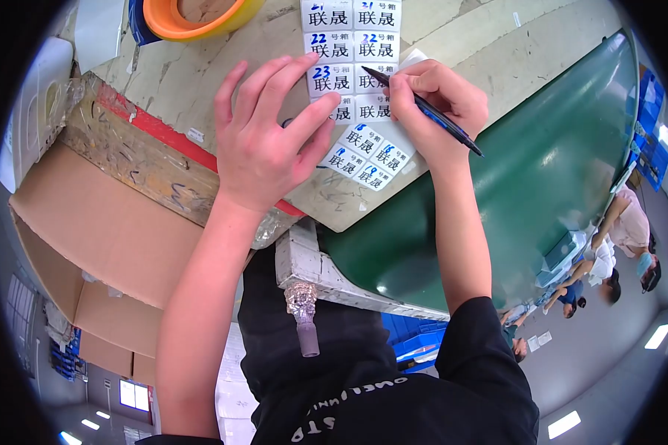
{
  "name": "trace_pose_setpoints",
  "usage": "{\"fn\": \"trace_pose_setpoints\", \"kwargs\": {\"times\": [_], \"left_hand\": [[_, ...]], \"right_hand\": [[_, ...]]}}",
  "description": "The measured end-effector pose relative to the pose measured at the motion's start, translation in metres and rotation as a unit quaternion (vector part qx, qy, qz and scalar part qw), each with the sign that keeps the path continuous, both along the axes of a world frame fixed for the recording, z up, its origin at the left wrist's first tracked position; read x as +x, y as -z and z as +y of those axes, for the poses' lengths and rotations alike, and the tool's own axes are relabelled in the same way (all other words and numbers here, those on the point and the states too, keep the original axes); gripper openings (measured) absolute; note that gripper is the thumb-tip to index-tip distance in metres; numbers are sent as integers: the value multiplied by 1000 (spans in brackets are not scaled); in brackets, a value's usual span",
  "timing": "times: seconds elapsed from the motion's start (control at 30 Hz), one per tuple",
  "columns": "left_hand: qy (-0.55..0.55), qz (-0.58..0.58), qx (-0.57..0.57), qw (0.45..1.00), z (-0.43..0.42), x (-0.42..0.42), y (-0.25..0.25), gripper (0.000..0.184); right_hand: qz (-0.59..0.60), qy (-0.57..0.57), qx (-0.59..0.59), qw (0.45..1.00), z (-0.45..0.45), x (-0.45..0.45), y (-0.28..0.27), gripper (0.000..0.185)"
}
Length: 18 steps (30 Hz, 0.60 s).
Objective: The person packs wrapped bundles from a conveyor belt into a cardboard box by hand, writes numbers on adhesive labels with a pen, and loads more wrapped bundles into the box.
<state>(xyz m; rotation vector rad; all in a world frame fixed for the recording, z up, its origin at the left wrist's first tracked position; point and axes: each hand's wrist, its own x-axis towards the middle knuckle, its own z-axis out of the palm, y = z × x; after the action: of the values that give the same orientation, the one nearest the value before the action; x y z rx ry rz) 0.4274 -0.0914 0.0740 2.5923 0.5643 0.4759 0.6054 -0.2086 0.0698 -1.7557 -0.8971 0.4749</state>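
Observation:
A sheet of white labels (339, 46) with printed characters lies on the worktop, some labels bearing handwritten blue numbers such as 22 and 23. My right hand (445, 96) grips a dark marker pen (453, 130), its tip over the label to the right of the one marked 23. With fingers spread, my left hand (263, 137) rests at the sheet's left edge, its fingertips touching the labels and its thumb partly covering a lower one. Just below, a smaller tilted piece with several numbered labels (365, 157) lies between my hands.
A roll of tape (171, 28) sits at the top left. An open cardboard box (107, 215) stands beside the worktop's taped edge (148, 159). A green curved surface (542, 163) extends to the right. Several people (631, 222) are farther off.

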Motion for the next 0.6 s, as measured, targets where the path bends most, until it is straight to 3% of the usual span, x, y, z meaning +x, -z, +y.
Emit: {"fn": "trace_pose_setpoints", "kwargs": {"times": [0.13, 0.57, 0.6], "left_hand": [[0, 0, -2, 1000, 0, 0, 0, 30], [0, -6, 1, 1000, 1, 0, 0, 30], [0, -5, 2, 1000, 1, 0, 0, 30]], "right_hand": [[-57, -10, 7, 998, 4, 0, -2, 20], [-94, -27, 12, 995, 3, 2, -4, 20], [-55, -5, 8, 998, 1, 1, -5, 21]]}}
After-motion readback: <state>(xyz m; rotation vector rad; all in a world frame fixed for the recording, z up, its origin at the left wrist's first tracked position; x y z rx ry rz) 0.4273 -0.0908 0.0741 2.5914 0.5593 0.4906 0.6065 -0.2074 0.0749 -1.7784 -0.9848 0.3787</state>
